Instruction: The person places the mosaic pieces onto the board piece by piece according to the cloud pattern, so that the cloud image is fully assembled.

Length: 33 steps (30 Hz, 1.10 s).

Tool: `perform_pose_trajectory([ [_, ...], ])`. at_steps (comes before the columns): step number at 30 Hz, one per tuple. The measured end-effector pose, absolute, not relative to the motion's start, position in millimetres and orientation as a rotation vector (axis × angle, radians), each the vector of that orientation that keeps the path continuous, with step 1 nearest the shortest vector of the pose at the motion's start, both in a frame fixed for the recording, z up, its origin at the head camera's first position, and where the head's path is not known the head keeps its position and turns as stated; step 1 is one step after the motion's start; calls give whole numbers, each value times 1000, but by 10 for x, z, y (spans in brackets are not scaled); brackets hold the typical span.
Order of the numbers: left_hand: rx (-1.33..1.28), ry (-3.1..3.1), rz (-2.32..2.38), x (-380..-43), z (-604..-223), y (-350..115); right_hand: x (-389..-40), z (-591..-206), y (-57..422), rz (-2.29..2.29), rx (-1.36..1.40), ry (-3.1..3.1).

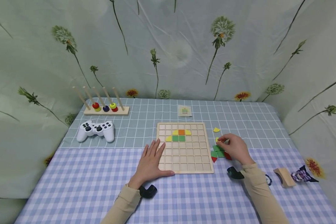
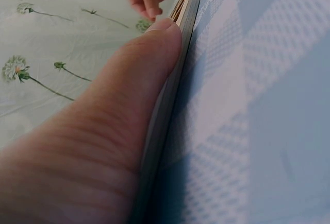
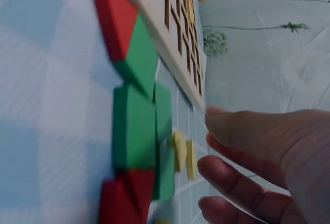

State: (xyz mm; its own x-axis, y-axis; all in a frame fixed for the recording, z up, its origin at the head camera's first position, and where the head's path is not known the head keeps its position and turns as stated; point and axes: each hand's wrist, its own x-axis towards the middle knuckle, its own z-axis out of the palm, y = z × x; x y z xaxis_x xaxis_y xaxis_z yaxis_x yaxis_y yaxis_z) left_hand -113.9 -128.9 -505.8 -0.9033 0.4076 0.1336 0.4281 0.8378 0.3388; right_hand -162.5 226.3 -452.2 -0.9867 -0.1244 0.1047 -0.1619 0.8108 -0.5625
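Observation:
My left hand (image 1: 151,163) lies with fingers spread over the lower left corner of a wooden grid board (image 1: 196,158). In the left wrist view its thumb (image 2: 154,54) runs along the board's edge. Yellow quarter-round, green and orange tiles (image 1: 181,132) sit in the board's upper cells. Right of the board, my right hand (image 1: 235,147) hovers over loose tiles, fingertips close to a yellow tile (image 3: 179,151). Thumb and fingers are slightly bent, with nothing seen between them. Beside it lie another yellow tile (image 1: 216,129), several green tiles (image 3: 135,126) and red tiles (image 3: 116,20).
A small patterned card (image 1: 184,110) lies behind the board. On the left stand a peg rack with coloured beads (image 1: 106,112) and a white game controller (image 1: 95,130). A wooden arch block (image 1: 285,177) and a dark purple figure (image 1: 303,175) are at the right.

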Motion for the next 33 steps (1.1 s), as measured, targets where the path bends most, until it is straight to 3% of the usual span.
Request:
perform_pose_trajectory([
  [10,-679,-2948,-558,-1137,-5076,-1295,-1596,-4602,2332,915,535,-2987],
  [25,-671,-2971,-547,-1141,-5058,-1288,-1585,-4555,2266,945,380,-3050],
  [33,-660,-2975,-551,-1137,-5043,-1282,-1597,-4532,2270,839,467,-3056],
])
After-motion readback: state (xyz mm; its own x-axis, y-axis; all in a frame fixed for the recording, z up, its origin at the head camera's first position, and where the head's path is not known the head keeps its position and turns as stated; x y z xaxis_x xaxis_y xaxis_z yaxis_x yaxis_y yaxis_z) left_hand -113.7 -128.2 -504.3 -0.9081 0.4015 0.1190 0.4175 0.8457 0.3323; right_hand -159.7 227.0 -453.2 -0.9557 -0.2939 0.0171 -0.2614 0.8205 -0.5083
